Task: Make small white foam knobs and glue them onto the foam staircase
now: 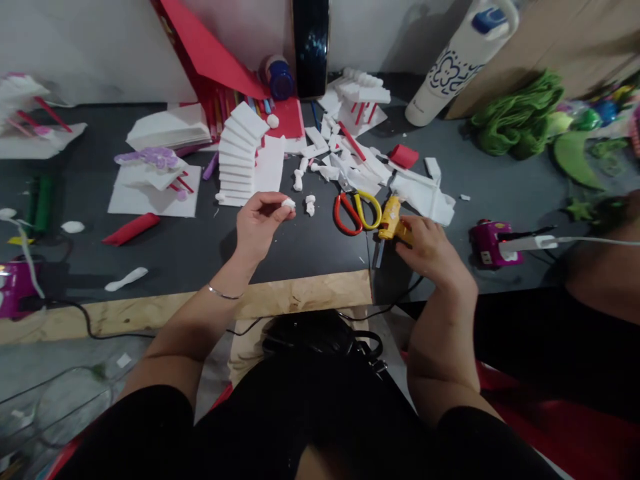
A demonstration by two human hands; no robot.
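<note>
Between the thumb and fingertips of my left hand is a small white lump, its material unclear. My right hand is wrapped round the handle of a yellow hot glue gun, which lies on the dark table with a clear glue stick jutting from its rear. Left of the gun rest scissors with one red and one yellow handle loop. Two more white lumps sit just right of my left hand. Behind that hand stands a fan of white steps on a white sheet.
White scraps litter the table's middle. A white bottle, a leaning phone and green yarn stand toward the back. Purple power sockets are at right, beside another person's arm. A white spoon lies at left.
</note>
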